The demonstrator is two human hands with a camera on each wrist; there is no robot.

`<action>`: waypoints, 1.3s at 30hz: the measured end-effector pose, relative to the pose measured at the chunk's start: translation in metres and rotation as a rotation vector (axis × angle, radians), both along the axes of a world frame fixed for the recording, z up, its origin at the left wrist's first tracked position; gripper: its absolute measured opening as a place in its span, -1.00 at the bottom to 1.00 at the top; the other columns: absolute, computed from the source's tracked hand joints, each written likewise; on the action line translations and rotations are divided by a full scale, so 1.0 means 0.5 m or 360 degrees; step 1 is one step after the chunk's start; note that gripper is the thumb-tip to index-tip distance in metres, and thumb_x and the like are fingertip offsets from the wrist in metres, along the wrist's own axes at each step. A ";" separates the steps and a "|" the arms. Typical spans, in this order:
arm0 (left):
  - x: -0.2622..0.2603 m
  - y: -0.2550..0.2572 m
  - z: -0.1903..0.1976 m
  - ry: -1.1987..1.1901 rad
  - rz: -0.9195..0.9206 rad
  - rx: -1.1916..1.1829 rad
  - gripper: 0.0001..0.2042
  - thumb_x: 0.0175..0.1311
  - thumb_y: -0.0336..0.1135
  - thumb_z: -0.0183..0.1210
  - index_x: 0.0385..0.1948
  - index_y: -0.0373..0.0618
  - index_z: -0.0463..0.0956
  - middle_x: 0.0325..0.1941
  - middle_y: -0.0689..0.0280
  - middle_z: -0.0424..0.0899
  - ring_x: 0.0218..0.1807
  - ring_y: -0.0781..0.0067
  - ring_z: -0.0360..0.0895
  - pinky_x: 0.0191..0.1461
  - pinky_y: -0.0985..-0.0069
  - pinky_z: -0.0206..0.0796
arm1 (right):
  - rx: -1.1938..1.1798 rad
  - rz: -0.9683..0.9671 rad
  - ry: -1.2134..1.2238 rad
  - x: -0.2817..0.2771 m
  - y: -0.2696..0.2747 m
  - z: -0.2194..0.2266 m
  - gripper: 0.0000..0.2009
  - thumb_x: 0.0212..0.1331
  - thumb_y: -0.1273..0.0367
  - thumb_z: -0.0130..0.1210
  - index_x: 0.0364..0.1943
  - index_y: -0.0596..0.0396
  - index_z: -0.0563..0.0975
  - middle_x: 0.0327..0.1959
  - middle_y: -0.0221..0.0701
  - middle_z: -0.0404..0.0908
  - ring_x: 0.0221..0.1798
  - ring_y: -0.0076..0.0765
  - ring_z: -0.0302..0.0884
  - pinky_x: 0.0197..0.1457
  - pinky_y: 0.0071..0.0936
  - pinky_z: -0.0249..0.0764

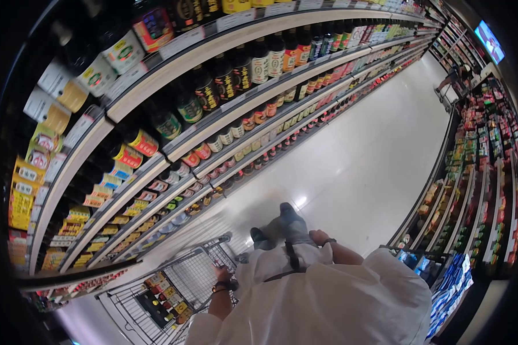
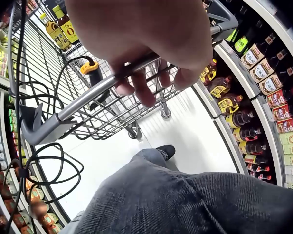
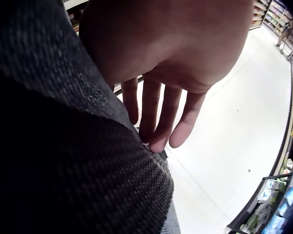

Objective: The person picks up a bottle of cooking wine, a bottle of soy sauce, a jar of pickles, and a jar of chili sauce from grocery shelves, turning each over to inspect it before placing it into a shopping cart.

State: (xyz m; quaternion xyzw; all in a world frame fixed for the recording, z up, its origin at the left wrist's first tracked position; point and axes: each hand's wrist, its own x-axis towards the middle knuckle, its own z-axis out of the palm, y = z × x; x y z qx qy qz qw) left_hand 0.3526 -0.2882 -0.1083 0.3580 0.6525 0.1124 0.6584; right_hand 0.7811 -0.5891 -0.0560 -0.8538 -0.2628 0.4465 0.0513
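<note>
My left hand [image 2: 146,34] holds the grey handle bar [image 2: 88,95] of a wire shopping cart [image 1: 195,276], its fingers bent over the bar. Inside the cart, the head view shows a dark box [image 1: 152,307] and several colourful packages. Two yellow-labelled bottles [image 2: 56,31] show at the far end of the basket in the left wrist view. A black-and-yellow object [image 2: 90,68] and a looped black cable [image 2: 63,161] hang by the handle. Beside my thigh, my right hand [image 3: 170,53] hangs loosely with nothing in it, its fingertips near the dark jeans [image 3: 88,141].
Long shelves of sauce bottles [image 1: 259,63] line the left side of the aisle. Opposite are shelves of packaged goods [image 1: 477,155], with blue-and-white packs [image 1: 452,287] near me. A person with a cart [image 1: 457,80] stands at the aisle's far end. Pale floor [image 1: 362,149] runs between.
</note>
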 end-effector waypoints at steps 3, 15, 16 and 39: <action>0.033 0.000 0.036 0.0352 0.0079 0.0006 -0.08 0.07 -0.49 0.17 0.47 0.04 -0.24 -0.06 0.06 0.51 -0.29 0.23 0.52 -0.48 0.27 0.45 | 0.0064 -0.0044 0.0035 0.038 -0.006 0.011 -0.68 0.29 0.13 -0.04 -0.18 0.03 0.61 -0.16 0.04 0.66 -0.04 0.25 0.60 0.06 0.03 0.51; 0.117 0.034 0.122 0.0984 -0.0460 -0.0012 -0.25 -0.03 -0.24 0.26 0.33 -0.10 0.21 0.25 -0.10 0.46 0.26 -0.08 0.44 0.30 0.19 0.35 | 0.0085 -0.0041 0.0144 0.289 0.014 -0.026 -0.69 0.16 0.08 0.06 -0.14 -0.14 0.65 -0.17 -0.13 0.70 -0.05 0.07 0.64 0.08 -0.11 0.54; 0.117 0.033 0.134 0.0992 -0.0559 0.0035 -0.31 -0.04 -0.24 0.26 0.26 -0.12 0.29 0.23 -0.10 0.47 0.27 -0.08 0.44 0.31 0.20 0.34 | 0.0101 -0.0017 0.0129 0.303 0.012 -0.033 -0.71 0.16 0.10 0.06 -0.15 -0.14 0.65 -0.18 -0.14 0.71 -0.07 0.06 0.65 0.07 -0.11 0.54; 0.113 0.031 0.011 0.0951 -0.0561 0.0557 -0.50 0.05 -0.09 0.21 -0.01 -0.24 0.45 -0.13 0.01 0.66 -0.11 -0.02 0.58 0.02 0.13 0.38 | 0.0092 0.0529 0.0046 0.409 0.090 -0.007 -0.81 0.17 0.21 0.11 -0.15 -0.22 0.62 -0.14 -0.30 0.70 -0.04 -0.05 0.63 0.06 -0.17 0.53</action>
